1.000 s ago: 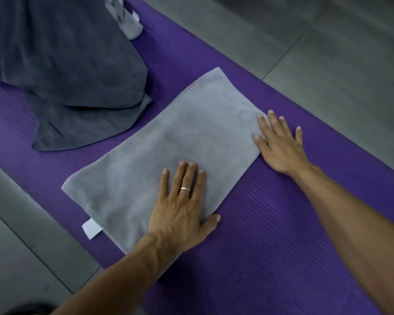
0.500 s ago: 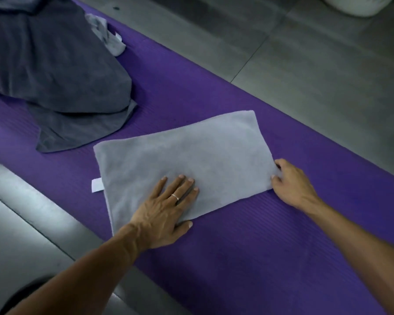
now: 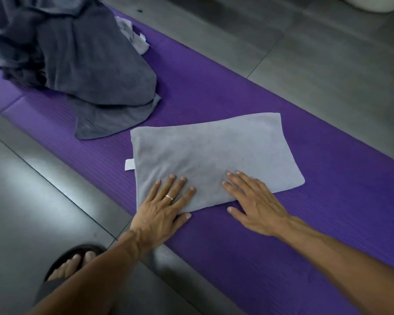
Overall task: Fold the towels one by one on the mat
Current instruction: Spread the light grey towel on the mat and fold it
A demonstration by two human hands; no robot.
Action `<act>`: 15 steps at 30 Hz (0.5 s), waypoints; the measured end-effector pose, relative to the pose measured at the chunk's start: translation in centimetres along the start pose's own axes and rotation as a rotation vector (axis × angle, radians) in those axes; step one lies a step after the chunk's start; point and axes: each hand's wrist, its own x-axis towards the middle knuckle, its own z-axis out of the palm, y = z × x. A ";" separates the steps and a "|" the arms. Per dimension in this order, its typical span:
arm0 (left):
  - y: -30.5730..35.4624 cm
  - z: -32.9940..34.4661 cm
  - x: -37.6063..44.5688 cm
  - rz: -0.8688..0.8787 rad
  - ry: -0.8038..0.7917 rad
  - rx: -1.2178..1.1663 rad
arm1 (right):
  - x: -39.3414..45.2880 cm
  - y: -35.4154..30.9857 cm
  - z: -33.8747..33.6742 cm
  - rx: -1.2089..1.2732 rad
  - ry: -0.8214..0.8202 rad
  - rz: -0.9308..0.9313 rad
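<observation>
A light grey towel, folded into a flat rectangle, lies on the purple mat. A small white label sticks out at its left edge. My left hand, wearing a ring, lies flat with straight fingers on the towel's near left corner. My right hand rests flat beside it, fingers on the towel's near edge and thumb on the mat. A heap of dark grey towels sits on the mat at the upper left.
Grey floor tiles surround the mat. A crumpled white cloth lies behind the dark heap. My foot in a dark sandal stands on the floor at the lower left. A white rounded object shows at the top right.
The towel has turned to lie more squarely in front of me. My right hand left the towel's right corner and moved left onto its near edge, flat beside my left hand.
</observation>
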 end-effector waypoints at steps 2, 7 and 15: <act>-1.0 -0.7 0.4 0.060 0.043 -0.027 | 0.1 0.9 -0.3 -0.031 -0.005 -0.002; -1.3 -4.9 3.0 -0.063 0.117 -0.292 | 0.7 2.4 -1.2 0.004 0.114 0.060; -2.6 -8.1 5.6 -0.102 -0.156 -0.544 | 1.5 5.5 -7.3 0.267 -0.069 0.294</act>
